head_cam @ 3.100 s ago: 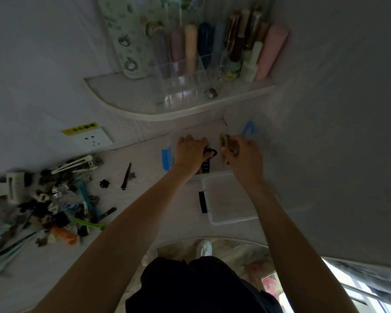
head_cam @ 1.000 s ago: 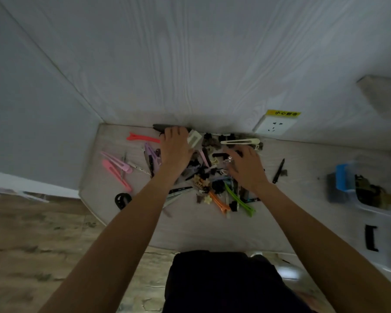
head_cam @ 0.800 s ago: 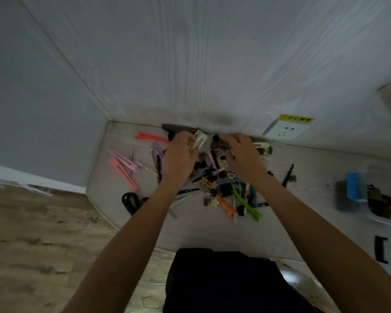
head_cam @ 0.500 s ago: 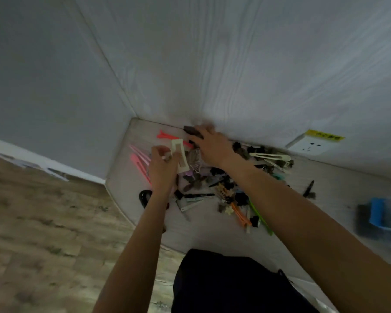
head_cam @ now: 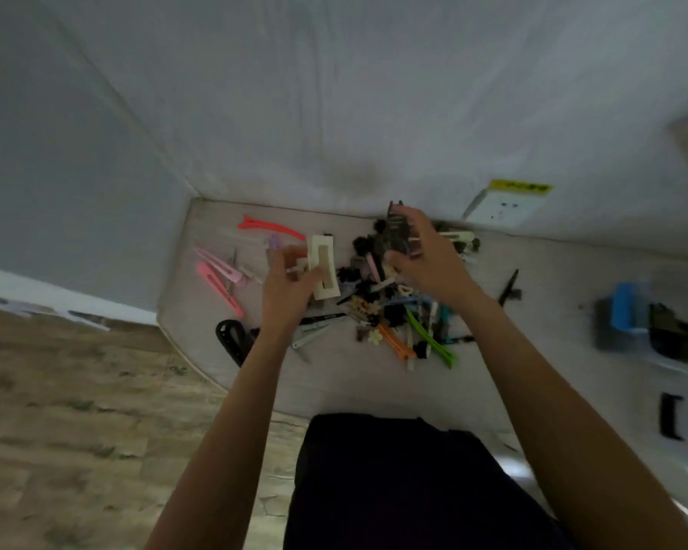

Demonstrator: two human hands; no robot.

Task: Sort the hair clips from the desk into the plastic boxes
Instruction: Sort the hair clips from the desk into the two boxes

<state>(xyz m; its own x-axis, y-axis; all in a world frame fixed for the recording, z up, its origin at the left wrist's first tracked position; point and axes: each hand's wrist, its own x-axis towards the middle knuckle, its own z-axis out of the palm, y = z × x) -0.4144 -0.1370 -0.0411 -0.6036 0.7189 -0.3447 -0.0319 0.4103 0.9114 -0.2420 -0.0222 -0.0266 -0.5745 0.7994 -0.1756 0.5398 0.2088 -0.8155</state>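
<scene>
A heap of mixed hair clips (head_cam: 394, 311) lies on the pale desk (head_cam: 533, 295) against the wall. My left hand (head_cam: 290, 283) holds a cream rectangular claw clip (head_cam: 323, 267) above the left side of the heap. My right hand (head_cam: 426, 260) grips a dark brownish claw clip (head_cam: 396, 232) lifted over the back of the heap. Pink clips (head_cam: 219, 277) and a red clip (head_cam: 271, 228) lie to the left. A clear plastic box (head_cam: 652, 331) with a blue latch stands at the far right, dark clips inside it.
A wall socket (head_cam: 501, 206) with a yellow label sits behind the heap. A black clip (head_cam: 509, 289) lies alone between heap and box. A black band (head_cam: 231, 343) hangs at the desk's front left edge. A second box with a black latch (head_cam: 670, 418) is at lower right.
Both hands left the boxes and came to the heap. My left hand picked up the cream claw clip; my right hand lifted a dark claw clip from the back of the heap.
</scene>
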